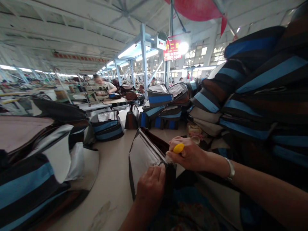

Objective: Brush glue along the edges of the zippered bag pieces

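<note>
bag (141,155) at the near side of the table (113,166) | left hand (151,181): bent fingers pinch its rim | right hand (185,152): wrapped round yellow handle (178,148), tip hidden | best: hold rim still, go slow

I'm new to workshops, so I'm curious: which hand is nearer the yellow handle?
Right. The right hand grips the yellow handle; the left hand is on the bag, below and left of the handle in the picture.
</note>
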{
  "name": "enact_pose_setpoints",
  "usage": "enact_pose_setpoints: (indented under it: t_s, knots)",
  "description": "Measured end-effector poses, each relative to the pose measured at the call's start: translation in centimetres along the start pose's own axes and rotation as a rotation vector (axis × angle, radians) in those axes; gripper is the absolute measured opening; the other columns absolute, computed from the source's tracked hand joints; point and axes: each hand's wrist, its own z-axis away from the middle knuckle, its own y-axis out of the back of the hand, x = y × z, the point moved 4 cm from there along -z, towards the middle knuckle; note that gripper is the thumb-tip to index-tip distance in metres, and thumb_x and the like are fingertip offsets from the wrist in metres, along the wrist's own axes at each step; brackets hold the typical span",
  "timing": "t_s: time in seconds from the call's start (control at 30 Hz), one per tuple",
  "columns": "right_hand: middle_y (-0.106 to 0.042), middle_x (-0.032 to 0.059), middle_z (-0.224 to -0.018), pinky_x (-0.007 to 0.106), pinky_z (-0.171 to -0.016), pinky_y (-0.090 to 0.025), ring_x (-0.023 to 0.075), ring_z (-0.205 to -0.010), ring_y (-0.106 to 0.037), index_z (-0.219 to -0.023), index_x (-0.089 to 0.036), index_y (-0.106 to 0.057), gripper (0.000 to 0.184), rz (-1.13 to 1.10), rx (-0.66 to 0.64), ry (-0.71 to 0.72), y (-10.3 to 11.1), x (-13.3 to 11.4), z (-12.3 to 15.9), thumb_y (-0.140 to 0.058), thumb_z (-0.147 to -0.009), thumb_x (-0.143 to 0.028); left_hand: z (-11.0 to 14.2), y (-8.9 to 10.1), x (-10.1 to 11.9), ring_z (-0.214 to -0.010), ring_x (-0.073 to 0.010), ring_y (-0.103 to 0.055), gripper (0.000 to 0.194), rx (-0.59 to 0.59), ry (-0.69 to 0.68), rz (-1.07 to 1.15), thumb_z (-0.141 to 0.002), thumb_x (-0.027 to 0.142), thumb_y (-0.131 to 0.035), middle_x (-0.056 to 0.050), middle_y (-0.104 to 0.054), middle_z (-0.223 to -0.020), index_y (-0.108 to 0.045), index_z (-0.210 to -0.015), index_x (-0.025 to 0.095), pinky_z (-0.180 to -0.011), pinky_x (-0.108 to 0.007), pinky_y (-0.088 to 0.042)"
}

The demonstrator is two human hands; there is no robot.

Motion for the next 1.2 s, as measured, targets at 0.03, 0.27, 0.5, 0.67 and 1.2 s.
enact_pose_setpoints:
  t_s: [0.03, 0.27, 0.5, 0.67, 1.2]
  knots:
    - [-0.055, -0.0001, -0.064, 0.035, -0.072, -0.049, 0.0177, -0.065, -0.057, -0.074, -0.022, -0.05, 0.017, 0.039, 0.02, -0.004, 0.2, 0.3, 0.0, -0.055, -0.091, -0.023, 0.0, 0.0, 0.3, -0.07, -0.0205, -0.062, 0.022, 0.009, -0.01, 0.003, -0.087, 0.008, -0.049, -0.007, -0.065, -0.078, -0.06, -0.106, 0.009, -0.057, -0.031, -0.05]
    - [-0.057, 0.0004, -0.064, 0.031, -0.07, -0.045, 0.0157, -0.061, -0.055, -0.07, -0.021, -0.05, 0.022, 0.082, -0.176, -0.016, 0.3, -0.5, -0.7, -0.054, -0.091, -0.023, -0.8, -0.4, 1.3, -0.065, -0.0189, -0.059, 0.015, -0.029, -0.012, 0.021, -0.09, 0.01, -0.048, -0.003, -0.061, -0.073, -0.06, -0.098, 0.014, -0.053, -0.032, -0.046]
    - [-0.056, 0.0006, -0.062, 0.029, -0.059, -0.033, 0.0143, -0.057, -0.049, -0.067, -0.019, -0.052, 0.024, 0.306, -0.219, -0.165, 0.3, 0.0, -1.2, -0.058, -0.089, -0.029, -0.7, -0.7, 2.0, -0.065, -0.0167, -0.058, 0.013, -0.012, -0.036, 0.031, -0.091, 0.011, -0.049, -0.003, -0.061, -0.073, -0.059, -0.099, 0.014, -0.054, -0.03, -0.044]
    - [-0.054, 0.001, -0.061, 0.029, -0.062, -0.035, 0.0133, -0.055, -0.045, -0.063, -0.018, -0.052, 0.023, 0.171, -0.288, -0.207, 0.3, 1.8, -0.2, -0.053, -0.086, -0.022, -0.6, 0.1, 0.7, -0.068, -0.0176, -0.06, 0.018, 0.025, -0.057, 0.066, -0.091, 0.01, -0.048, -0.004, -0.063, -0.076, -0.059, -0.104, 0.012, -0.059, -0.029, -0.049]
    - [-0.042, -0.0079, -0.043, 0.03, -0.064, -0.052, 0.0049, -0.039, -0.028, -0.065, -0.017, -0.06, 0.019, -1.846, 0.451, -0.873, -8.8, -1.2, 3.5, -0.073, -0.074, -0.027, 4.2, 0.7, -7.3, -0.094, -0.0175, -0.064, 0.018, 0.121, 0.46, 0.278, -0.095, 0.029, -0.047, -0.007, -0.063, -0.104, -0.059, -0.106, 0.02, -0.081, -0.028, -0.051]
